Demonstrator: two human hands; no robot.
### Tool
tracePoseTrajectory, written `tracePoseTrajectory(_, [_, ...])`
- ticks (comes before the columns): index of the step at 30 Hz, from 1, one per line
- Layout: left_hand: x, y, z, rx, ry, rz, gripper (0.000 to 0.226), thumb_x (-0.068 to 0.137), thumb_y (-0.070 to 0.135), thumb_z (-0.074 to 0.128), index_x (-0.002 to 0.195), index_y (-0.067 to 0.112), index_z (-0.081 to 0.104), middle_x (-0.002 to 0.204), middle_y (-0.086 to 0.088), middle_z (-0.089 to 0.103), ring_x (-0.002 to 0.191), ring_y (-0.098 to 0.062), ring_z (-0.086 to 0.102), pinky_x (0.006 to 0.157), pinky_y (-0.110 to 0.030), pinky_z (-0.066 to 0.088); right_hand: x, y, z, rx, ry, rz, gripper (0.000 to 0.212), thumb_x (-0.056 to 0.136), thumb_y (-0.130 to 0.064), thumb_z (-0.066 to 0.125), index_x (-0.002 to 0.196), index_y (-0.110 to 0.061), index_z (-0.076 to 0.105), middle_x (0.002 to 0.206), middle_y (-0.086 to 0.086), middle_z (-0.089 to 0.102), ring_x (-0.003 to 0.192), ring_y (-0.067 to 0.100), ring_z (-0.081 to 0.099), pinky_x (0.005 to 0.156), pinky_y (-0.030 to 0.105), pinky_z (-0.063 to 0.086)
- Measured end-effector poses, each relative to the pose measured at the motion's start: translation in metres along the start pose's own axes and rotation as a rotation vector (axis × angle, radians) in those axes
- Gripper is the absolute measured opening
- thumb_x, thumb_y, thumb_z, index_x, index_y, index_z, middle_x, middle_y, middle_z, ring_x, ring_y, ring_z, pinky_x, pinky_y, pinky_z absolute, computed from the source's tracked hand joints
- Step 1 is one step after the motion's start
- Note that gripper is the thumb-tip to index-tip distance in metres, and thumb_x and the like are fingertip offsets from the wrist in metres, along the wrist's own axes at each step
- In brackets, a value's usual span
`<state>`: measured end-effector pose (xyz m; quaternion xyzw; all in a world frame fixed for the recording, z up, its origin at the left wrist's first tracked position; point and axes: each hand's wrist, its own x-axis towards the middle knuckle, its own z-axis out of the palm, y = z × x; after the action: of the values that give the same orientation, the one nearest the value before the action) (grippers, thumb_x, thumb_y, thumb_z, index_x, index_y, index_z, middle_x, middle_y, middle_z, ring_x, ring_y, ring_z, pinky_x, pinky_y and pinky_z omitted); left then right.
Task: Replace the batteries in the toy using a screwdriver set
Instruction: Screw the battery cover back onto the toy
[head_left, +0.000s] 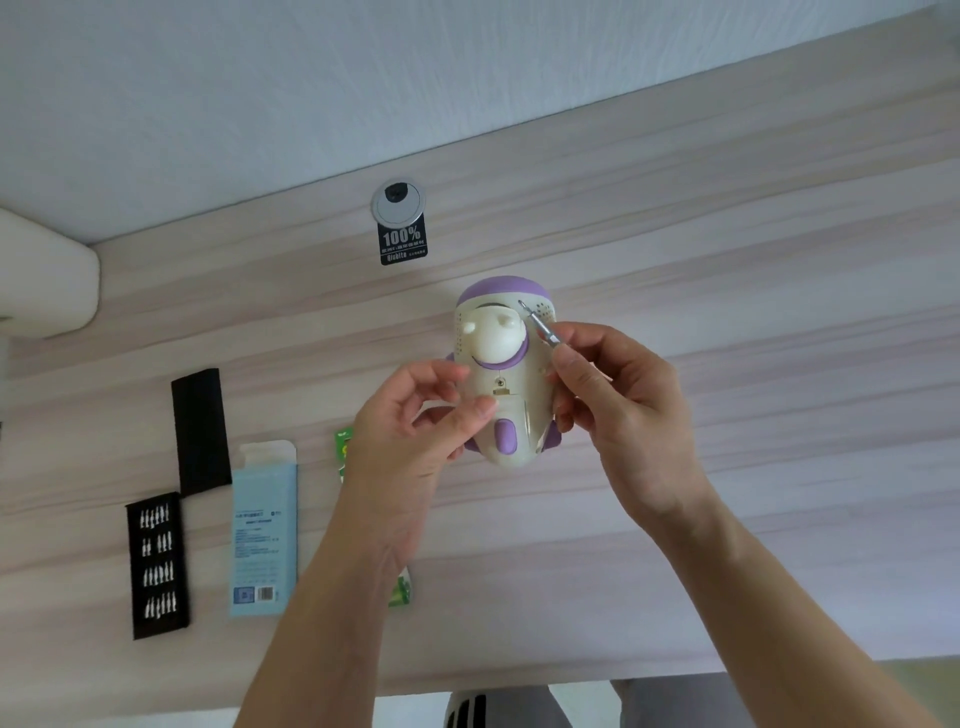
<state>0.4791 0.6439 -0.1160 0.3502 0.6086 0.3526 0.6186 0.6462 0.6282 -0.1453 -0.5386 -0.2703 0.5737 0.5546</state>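
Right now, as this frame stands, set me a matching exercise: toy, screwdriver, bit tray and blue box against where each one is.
Things:
1. toy
2. screwdriver
3. bit tray
4. blue box

Places:
A. flat on the desk, leftmost of the four
B. pinched in the right hand, tip pointing away
C. between both hands, the left hand with its thumb on the front
D. flat on the desk, just right of the bit tray

Pairs: 1-C, 2-B, 3-A, 4-D
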Motion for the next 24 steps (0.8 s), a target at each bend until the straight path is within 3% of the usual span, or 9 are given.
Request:
tracePoseTrajectory(5, [-0.003,0.002,-0.006,0.166,0.008,0.161,0.02,0.077,0.019,0.08,0.094,0.023,0.069,0.088,0.005,0.066,0.072,-0.007,0.058,0.065,-0.027,0.046,-0.015,-0.013,-0.007,-0.026,0.08,-0.003,0.018,0.089,-0.014,0.062,0.105,-0.013,0.069,0.073,0.005,0.061,0.059,0.019,0.056,0.053,0.029,0.045])
tracePoseTrajectory(8, [0.003,0.002,-0.014,0.388,-0.034,0.318,0.034,0.077,0.029,0.076,0.109,0.031,0.063,0.111,0.011,0.064,0.093,-0.003,0.061,0.074,-0.027,0.049,-0.03,-0.023,-0.009,-0.049,0.163,-0.029,0.015,0.095,-0.003,0.061,0.105,-0.013,0.063,0.071,0.004,0.061,0.058,0.019,0.057,0.053,0.029,0.045])
tracePoseTrajectory(12, [0.021,0.003,-0.025,0.653,-0.263,0.568,0.077,0.076,0.045,0.074,0.144,0.024,0.045,0.149,0.012,0.041,0.138,-0.006,0.04,0.101,-0.03,0.046,-0.054,-0.038,-0.002,-0.121,0.266,-0.083,0.014,0.094,-0.001,0.062,0.094,-0.014,0.066,0.071,0.004,0.062,0.058,0.018,0.058,0.052,0.028,0.045])
tracePoseTrajectory(14, [0.029,0.008,-0.023,0.655,-0.344,0.62,0.09,0.075,0.05,0.073,0.151,0.019,0.036,0.158,0.018,0.031,0.147,-0.004,0.028,0.113,-0.028,0.036,-0.066,-0.044,0.005,-0.156,0.327,-0.115,0.019,0.092,0.0,0.064,0.088,-0.018,0.069,0.069,0.003,0.064,0.058,0.019,0.059,0.053,0.027,0.047])
tracePoseTrajectory(17, [0.038,0.013,-0.02,0.593,-0.464,0.651,0.095,0.076,0.049,0.073,0.154,0.016,0.03,0.156,0.035,0.023,0.149,0.002,0.018,0.113,-0.012,0.027,-0.081,-0.048,0.017,-0.238,0.396,-0.147,0.015,0.088,-0.001,0.07,0.088,-0.016,0.073,0.069,0.006,0.068,0.059,0.02,0.063,0.054,0.03,0.05])
tracePoseTrajectory(21, [0.051,0.011,-0.02,0.606,-0.54,0.607,0.098,0.075,0.04,0.082,0.155,0.022,0.028,0.163,0.014,0.025,0.152,-0.003,0.016,0.111,-0.049,0.043,-0.093,-0.05,0.031,-0.388,0.48,-0.165,0.019,0.085,-0.001,0.073,0.087,-0.019,0.074,0.07,0.001,0.072,0.057,0.016,0.066,0.053,0.022,0.052])
tracePoseTrajectory(24, [0.055,0.009,-0.02,0.568,-0.563,0.588,0.097,0.075,0.034,0.086,0.154,0.023,0.031,0.16,0.011,0.033,0.151,-0.006,0.02,0.11,-0.05,0.044,-0.095,-0.049,0.039,-0.58,0.503,-0.154,0.018,0.086,-0.009,0.074,0.086,-0.027,0.073,0.072,-0.005,0.073,0.062,0.015,0.07,0.056,0.029,0.057])
